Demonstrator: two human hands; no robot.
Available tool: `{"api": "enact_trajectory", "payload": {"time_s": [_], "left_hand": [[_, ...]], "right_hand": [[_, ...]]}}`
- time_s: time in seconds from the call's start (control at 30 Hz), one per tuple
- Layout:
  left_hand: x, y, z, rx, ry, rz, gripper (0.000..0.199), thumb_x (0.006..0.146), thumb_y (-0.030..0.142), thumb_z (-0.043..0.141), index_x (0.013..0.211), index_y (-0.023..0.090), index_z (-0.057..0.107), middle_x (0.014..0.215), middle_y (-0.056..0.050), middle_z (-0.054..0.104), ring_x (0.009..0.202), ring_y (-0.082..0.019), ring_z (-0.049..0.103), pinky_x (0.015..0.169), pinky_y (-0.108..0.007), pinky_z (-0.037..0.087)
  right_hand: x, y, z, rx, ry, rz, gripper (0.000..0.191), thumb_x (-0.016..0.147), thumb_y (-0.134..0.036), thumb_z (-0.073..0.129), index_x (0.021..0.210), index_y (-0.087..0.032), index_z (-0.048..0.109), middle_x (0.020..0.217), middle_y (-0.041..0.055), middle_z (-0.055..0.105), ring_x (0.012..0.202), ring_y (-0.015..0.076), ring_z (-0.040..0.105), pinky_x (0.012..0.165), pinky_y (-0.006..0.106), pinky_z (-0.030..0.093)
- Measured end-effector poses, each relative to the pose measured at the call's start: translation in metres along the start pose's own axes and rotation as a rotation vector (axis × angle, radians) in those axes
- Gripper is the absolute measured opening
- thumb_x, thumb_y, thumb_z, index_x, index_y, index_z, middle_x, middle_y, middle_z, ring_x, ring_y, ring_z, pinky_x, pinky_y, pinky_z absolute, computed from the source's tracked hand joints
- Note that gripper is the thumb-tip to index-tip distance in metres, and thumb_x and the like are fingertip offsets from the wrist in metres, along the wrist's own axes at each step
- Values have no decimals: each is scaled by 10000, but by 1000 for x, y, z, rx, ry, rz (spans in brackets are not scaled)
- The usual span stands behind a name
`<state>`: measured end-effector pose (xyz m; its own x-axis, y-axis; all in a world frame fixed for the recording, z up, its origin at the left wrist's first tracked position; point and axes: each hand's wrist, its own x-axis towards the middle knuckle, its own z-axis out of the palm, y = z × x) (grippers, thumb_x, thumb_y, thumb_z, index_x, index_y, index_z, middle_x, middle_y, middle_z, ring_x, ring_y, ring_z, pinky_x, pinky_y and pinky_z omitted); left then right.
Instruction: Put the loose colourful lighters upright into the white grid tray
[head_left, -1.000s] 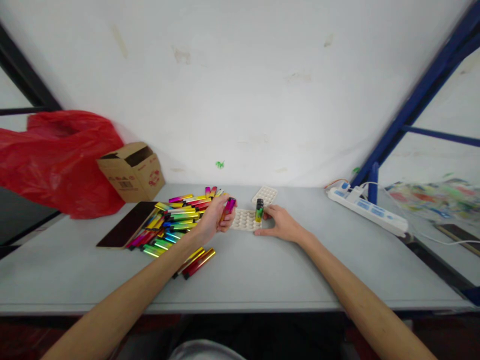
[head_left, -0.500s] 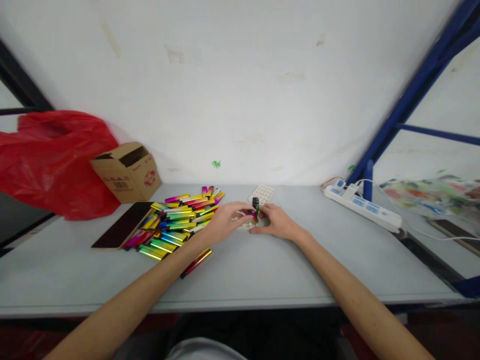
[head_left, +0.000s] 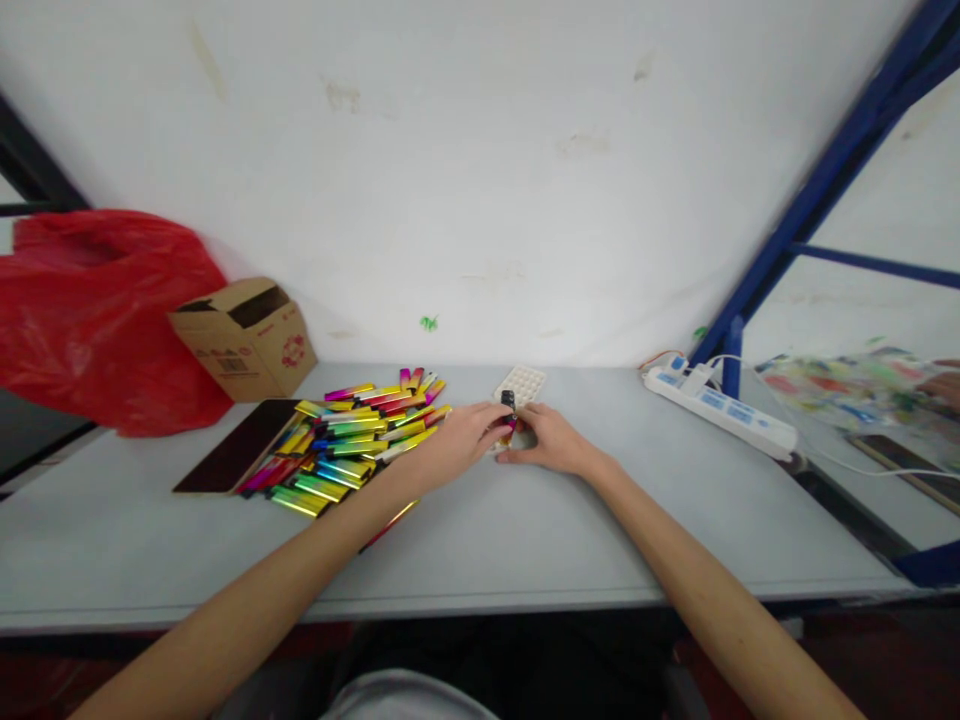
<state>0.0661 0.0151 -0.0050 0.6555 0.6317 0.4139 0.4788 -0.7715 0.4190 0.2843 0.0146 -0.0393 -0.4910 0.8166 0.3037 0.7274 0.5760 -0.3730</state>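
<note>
My left hand (head_left: 461, 437) is closed in a pinch on a shiny magenta stick (head_left: 512, 421) with a dark end. My right hand (head_left: 553, 440) curls in from the other side, its fingertips against the small cluster of shiny sticks here; its thumb lies low and nearer me. A black ribbed end (head_left: 508, 398) stands up between the hands. Beneath and behind them is a white tray (head_left: 525, 380) with rows of round hollows, its near part mostly covered by my fingers. Left of my left hand lies a pile of metallic multicoloured sticks (head_left: 352, 445) with dark ends.
A dark-lined open box (head_left: 236, 450) lies by the pile, sticks spilling from it. Behind stand a cardboard box (head_left: 262, 350) and red plastic bag (head_left: 112, 320). A white power strip (head_left: 720, 410) runs along the right. Another person's hand (head_left: 941, 385) shows at far right.
My left hand has shifted slightly toward my right hand, and its fingers have closed more around the stick. The whole view has moved a little.
</note>
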Motion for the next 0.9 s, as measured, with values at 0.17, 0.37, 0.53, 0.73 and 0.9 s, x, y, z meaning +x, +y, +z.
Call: {"api": "enact_trajectory", "payload": {"time_s": [0.17,0.37,0.53,0.73,0.9], "left_hand": [[0,3,-5,-96,-23,-20,403,976,285,566,1376,242,594,1053,-58,777,932,-202,723,874,-308,539],[-6,-27,-63,-11,110,-218,297,922,420,613,1062,189,737,928,-65,786,817,-199,720,784,-281,541],[-23,-82,-103,222,32,-457,254,810,381,673,940,202,799,862,-80,796,814,-260,723,753,-309,519],[-35,-103,-114,246,15,-518,302,774,465,675,854,213,820,833,-94,790,811,-282,711,732,-317,495],[-34,-103,-102,228,-137,-493,308,731,479,675,856,237,818,743,-61,757,707,-253,666,662,-305,454]], "right_hand": [[-1,0,-1,-5,5,1,539,796,-625,778,1054,-168,654,940,66,644,827,216,563,754,325,417],[0,0,-1,-16,-23,20,619,775,-693,760,1058,-155,645,942,79,643,817,219,562,741,323,412],[0,-1,-3,-19,-34,21,597,782,-689,756,1030,-157,646,939,79,639,821,218,555,742,322,411],[-1,-2,-4,-11,-33,14,582,789,-670,762,1040,-158,647,945,74,638,828,215,560,754,320,419],[0,0,-3,-14,-25,9,584,781,-666,772,1034,-155,644,940,69,641,822,213,560,752,320,415]]}}
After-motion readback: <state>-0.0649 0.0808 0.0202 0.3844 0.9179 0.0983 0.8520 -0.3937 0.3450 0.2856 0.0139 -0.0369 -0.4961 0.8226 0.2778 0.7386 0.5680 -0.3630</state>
